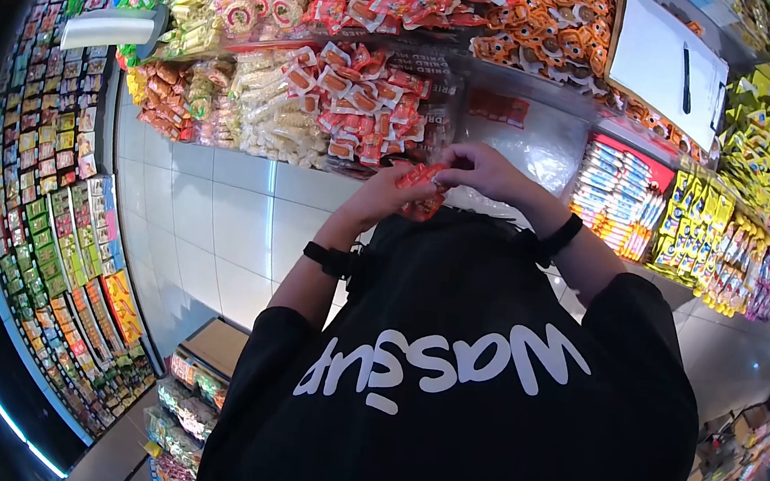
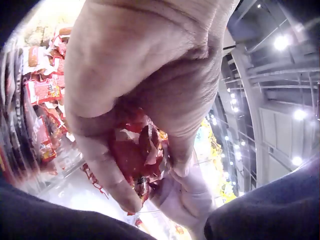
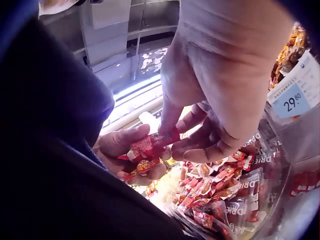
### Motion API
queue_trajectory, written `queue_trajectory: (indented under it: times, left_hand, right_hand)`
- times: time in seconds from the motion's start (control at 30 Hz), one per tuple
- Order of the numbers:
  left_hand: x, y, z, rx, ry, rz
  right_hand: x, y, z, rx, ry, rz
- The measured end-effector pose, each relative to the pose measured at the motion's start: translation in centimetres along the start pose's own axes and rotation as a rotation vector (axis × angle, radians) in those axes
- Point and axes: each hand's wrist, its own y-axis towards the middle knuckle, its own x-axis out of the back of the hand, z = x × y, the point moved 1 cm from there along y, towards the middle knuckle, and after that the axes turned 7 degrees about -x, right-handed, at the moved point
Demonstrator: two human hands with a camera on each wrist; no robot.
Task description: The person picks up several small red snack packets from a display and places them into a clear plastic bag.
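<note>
My left hand [image 1: 379,196] holds a few small red-wrapped snack packets [image 1: 421,180] close in front of the black shirt. In the right wrist view, one red packet [image 3: 145,147] lies across the left fingers, with another red and yellow wrapper [image 3: 144,169] below it. My right hand [image 1: 493,176] meets it from the other side, thumb and index finger pinching the packet's end. From the left wrist, the crinkled red wrappers [image 2: 134,156] show between thumb and fingers, partly hidden by the palm.
Just beyond the hands stands a bin of red-and-clear wrapped snacks [image 1: 362,105], beside a clear plastic-lined bin [image 1: 533,148]. A clipboard with a pen [image 1: 686,80] lies at the back right. Blue and white snack sticks [image 1: 613,195] fill the right. A price tag [image 3: 291,103] reads 29.80.
</note>
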Motion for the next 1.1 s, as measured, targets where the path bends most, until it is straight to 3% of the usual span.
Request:
queue_trajectory:
  times: [0.1, 0.2, 0.33, 0.43, 0.5, 0.67, 0.77, 0.97, 1.07, 1.1]
  left_hand:
    - [-0.4, -0.2, -0.1, -0.028, -0.046, -0.035]
    - [0.0, -0.2, 0.8, -0.059, -0.042, -0.029]
    - [0.5, -1.1, 1.2, -0.017, -0.057, -0.047]
    - [1.1, -1.3, 2.3, 0.02, -0.067, -0.038]
    - [1.5, -1.5, 2.9, 0.038, -0.065, -0.021]
    - [1.6, -2.8, 2.7, 0.083, -0.042, -0.036]
    - [1.9, -3.4, 3.1, 0.072, -0.086, -0.07]
    - [2.6, -3.8, 3.4, 0.064, -0.083, -0.076]
    - [2.8, -3.8, 3.7, 0.062, -0.091, -0.051]
    - [2.8, -3.8, 3.7, 0.062, -0.089, -0.045]
  right_hand:
    - [1.1, -1.2, -0.1, -0.05, 0.213, -0.025]
    - [2.9, -2.6, -0.4, -0.031, 0.244, -0.102]
    - [8.3, -4.1, -1.7, -0.083, 0.057, -0.461]
    - [14.0, -3.4, -5.4, -0.196, 0.059, -0.578]
    - [17.3, -1.6, -9.3, -0.157, 0.006, -0.642]
    - [21.1, 1.9, -14.8, -0.174, -0.065, -0.728]
    - [23.2, 3.6, -17.9, -0.329, -0.506, -0.826]
    - [17.8, 2.1, -16.8, -0.194, -0.484, -1.209]
    - [15.5, 1.4, -14.5, -0.192, -0.454, -1.189]
    - [15.1, 1.4, -14.2, -0.129, -0.565, -1.183]
